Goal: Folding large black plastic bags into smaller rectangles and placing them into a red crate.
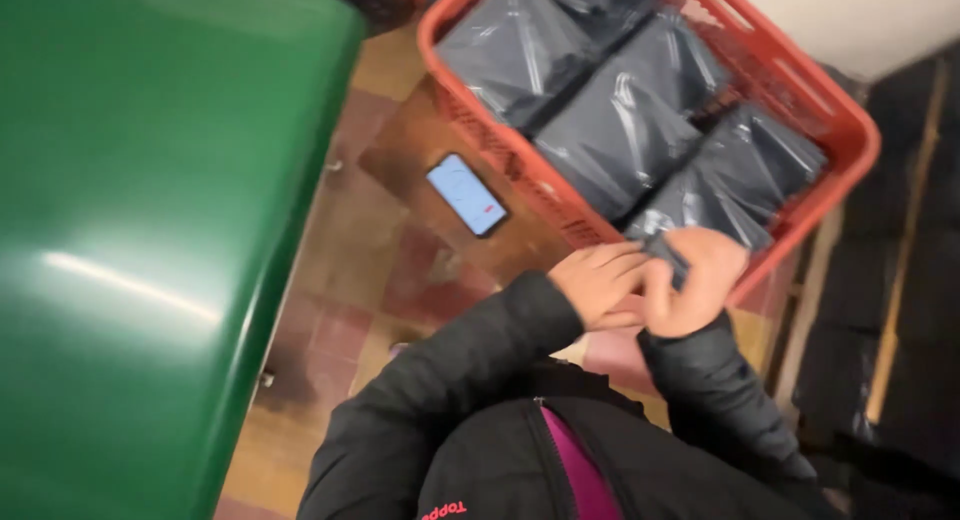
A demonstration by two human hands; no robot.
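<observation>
Over the near corner of a red plastic basket (850,130), both hands meet on 1 dark plastic pouch (668,255). The left hand (598,283) has its fingers curled over the pouch's near edge, and the right hand (695,280) closes around the same corner from the other side, so the 2 hands press together, each gripping the pouch. Only a small grey-black strip of it shows between the fingers; the rest is hidden, so I cannot tell whether it rests in the basket or is lifted.

As for progress, the basket looks nearly full: at least 4 more packed pouches (610,130) lie flat and overlapping, reaching close to the rim. By that look, most of the packing seems done, with little room left on top. Whether this pouch is going in or coming out cannot be read from 1 view.

The pouches are glossy film, charcoal in colour, wrinkled and catching streaks of light, each roughly rectangular and puffed. The basket is rigid lattice with a thick smooth rim. It sits on a brown surface beside a smartphone (467,194) with a lit pale-blue screen. A smooth, shiny green tabletop (130,240) with rounded edges fills the left. Black padded jacket sleeves (470,350) cover both arms, over mottled red-brown floor tiles (340,330).
</observation>
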